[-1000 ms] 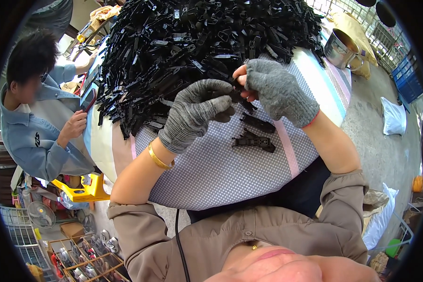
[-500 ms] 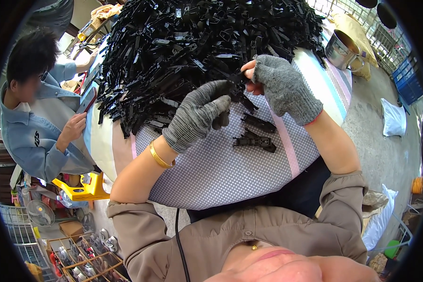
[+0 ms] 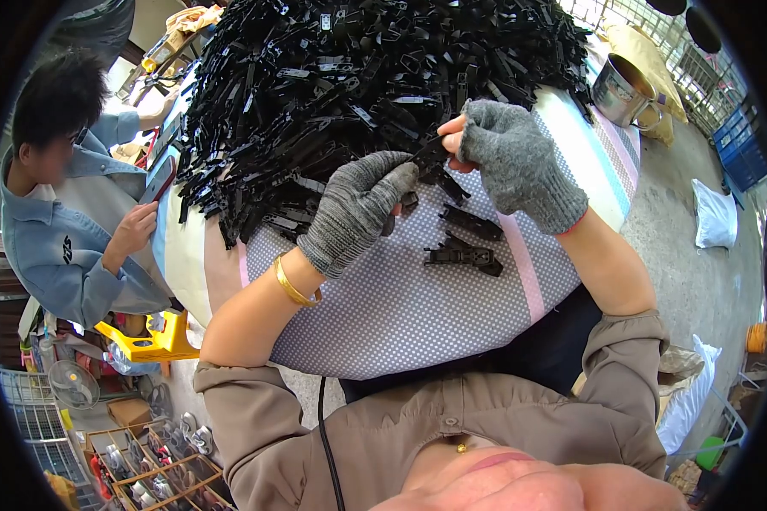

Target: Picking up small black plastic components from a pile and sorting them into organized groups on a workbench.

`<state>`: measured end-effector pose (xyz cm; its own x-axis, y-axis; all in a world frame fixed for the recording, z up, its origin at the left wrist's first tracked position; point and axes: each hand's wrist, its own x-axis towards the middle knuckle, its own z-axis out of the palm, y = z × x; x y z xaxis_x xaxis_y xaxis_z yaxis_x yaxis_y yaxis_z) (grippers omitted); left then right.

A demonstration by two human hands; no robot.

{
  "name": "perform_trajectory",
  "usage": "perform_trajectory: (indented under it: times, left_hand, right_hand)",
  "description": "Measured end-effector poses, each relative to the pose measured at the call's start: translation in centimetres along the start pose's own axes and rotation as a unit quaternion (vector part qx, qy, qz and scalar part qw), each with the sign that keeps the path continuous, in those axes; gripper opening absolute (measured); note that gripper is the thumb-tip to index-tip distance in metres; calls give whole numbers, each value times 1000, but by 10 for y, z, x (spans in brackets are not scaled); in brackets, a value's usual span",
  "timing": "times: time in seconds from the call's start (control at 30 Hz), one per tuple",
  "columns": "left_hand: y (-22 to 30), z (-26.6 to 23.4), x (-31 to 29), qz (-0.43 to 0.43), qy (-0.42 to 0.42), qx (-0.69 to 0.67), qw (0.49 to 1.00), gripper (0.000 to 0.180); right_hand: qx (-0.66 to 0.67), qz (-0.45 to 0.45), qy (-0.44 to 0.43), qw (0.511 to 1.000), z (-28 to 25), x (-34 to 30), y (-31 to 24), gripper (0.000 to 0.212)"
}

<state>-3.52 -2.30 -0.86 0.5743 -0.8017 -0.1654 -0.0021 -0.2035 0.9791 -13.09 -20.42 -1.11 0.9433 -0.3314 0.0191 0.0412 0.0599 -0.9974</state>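
On your left side, a gold bangle, smooth and shiny, sits around your wrist. Your left hand wears a soft knit glove with thin grey stripes. Its fingers are bent in, with the thumb pointing up and to the right; I cannot tell if they pinch anything. Above it is a big pile of thin, shiny black bits, all jumbled like sticks.

Between your two hands is a small black part. It is up and to the right of your left thumb. Its long way runs on a slant, from low by the left thumb to high by your right fingers, and the right hand is nearer to it. It looks like hard plastic.

Below it, two long black parts lie near each other on the table, over a grey cloth with white dots.

Your right hand, in a fuzzy plain grey glove with bare fingertips, pinches the small part. Farther right stands a round, shiny metal mug.
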Motion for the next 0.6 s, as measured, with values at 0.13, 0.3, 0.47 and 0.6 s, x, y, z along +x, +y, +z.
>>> perform_trajectory:
  times: [0.13, 0.3, 0.47, 0.6]
  left_hand:
    - [5, -5, 0, -32, -29, -2, 999, 27]
    - [-14, 16, 7, 115, -83, 43, 989, 27]
    - [-21, 27, 2, 256, -79, 132, 954, 29]
    - [-14, 22, -5, 227, -105, 245, 937, 25]
  right_hand:
    - [-126, -89, -58, 986, -13, 6, 7, 27]
    - [66, -4, -119, 991, -1, 9, 6, 59]
    - [-5, -12, -122, 992, 25, -9, -7, 66]
    - [-55, -81, -159, 982, 24, -8, 2, 65]
